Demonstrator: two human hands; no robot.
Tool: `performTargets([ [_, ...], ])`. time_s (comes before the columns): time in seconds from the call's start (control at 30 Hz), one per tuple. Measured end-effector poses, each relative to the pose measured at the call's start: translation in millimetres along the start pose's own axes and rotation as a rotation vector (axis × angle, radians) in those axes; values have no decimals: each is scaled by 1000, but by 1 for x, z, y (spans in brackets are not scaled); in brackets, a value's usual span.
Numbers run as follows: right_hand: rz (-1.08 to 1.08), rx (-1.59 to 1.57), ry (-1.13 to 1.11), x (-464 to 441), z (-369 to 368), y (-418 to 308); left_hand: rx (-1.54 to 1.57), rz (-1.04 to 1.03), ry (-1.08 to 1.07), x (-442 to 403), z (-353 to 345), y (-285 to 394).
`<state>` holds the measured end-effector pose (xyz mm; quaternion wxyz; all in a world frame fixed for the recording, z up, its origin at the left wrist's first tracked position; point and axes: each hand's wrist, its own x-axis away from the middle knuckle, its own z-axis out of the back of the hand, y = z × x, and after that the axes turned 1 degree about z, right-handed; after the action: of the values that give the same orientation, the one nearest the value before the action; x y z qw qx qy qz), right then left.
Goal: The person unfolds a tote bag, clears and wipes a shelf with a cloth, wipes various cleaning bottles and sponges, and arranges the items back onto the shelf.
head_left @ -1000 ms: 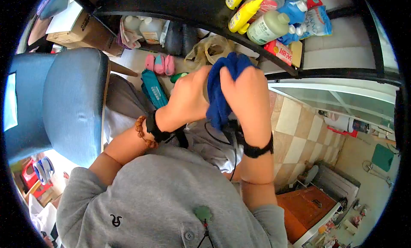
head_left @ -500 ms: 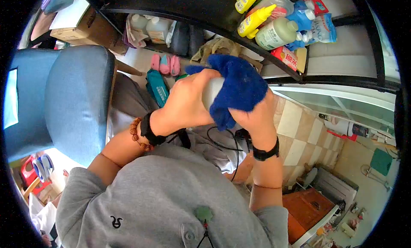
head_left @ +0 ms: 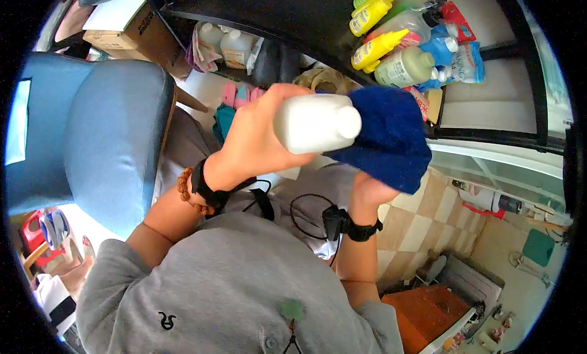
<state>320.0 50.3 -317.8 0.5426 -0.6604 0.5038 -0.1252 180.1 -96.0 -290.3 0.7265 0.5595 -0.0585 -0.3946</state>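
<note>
A white plastic bottle (head_left: 309,123) with a white cap lies tilted in my left hand (head_left: 247,140), whose fingers wrap round its body. The cap end points right, toward a dark blue cloth (head_left: 391,137). That cloth drapes over my right hand (head_left: 372,188) and hides most of its fingers; the hand grips it from below. The cloth's left edge sits right beside the bottle's cap; whether they touch I cannot tell.
A black shelf (head_left: 244,27) ahead carries yellow bottles (head_left: 373,14), a pale green bottle (head_left: 403,68) and a blue packet (head_left: 468,62). White jugs (head_left: 237,47) stand lower down. A blue chair (head_left: 116,128) is at left, a wooden cabinet (head_left: 425,311) at lower right.
The blue cloth has come off the bottle and shifted right with my right hand. The bottle, formerly mostly covered, now shows its side and cap. My left hand has moved slightly left.
</note>
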Motion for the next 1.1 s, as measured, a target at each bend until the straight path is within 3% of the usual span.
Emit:
performTargets([
  [0.07, 39, 313, -108, -1, -6, -10, 5, -46, -28, -1, 0, 6],
  [0.13, 74, 1100, -569, -23, -34, -48, 35, -52, -38, 0, -4, 9],
  [0.2, 252, 1211, -553, -24, -35, -38, -49, -114, -73, 5, -11, 0],
  [0.23, 358, 1176, -598, -28, -41, -42, 111, -146, -94, 4, -7, 7],
  [0.27, 466, 1138, -643, -33, -49, -47, 14, -163, -75, 6, -13, 5],
  [0.33, 390, 1230, -597, -39, -53, -40, -195, -139, -151, 8, -20, 0],
  [0.43, 213, 1256, -585, -47, -55, -34, -88, -6, -70, 8, -21, -5],
  [0.57, 236, 765, -294, -25, -49, -2, -71, 55, -28, 5, -9, -6],
  [0.63, 302, 681, -273, -4, -38, 25, -31, 85, -1, 2, -2, -3],
  [0.83, 285, 738, -472, 13, -62, 41, 203, 169, 10, -8, 18, 4],
  [1.1, 319, 856, -824, -57, -79, -19, 473, 231, -4, -6, 24, 9],
])
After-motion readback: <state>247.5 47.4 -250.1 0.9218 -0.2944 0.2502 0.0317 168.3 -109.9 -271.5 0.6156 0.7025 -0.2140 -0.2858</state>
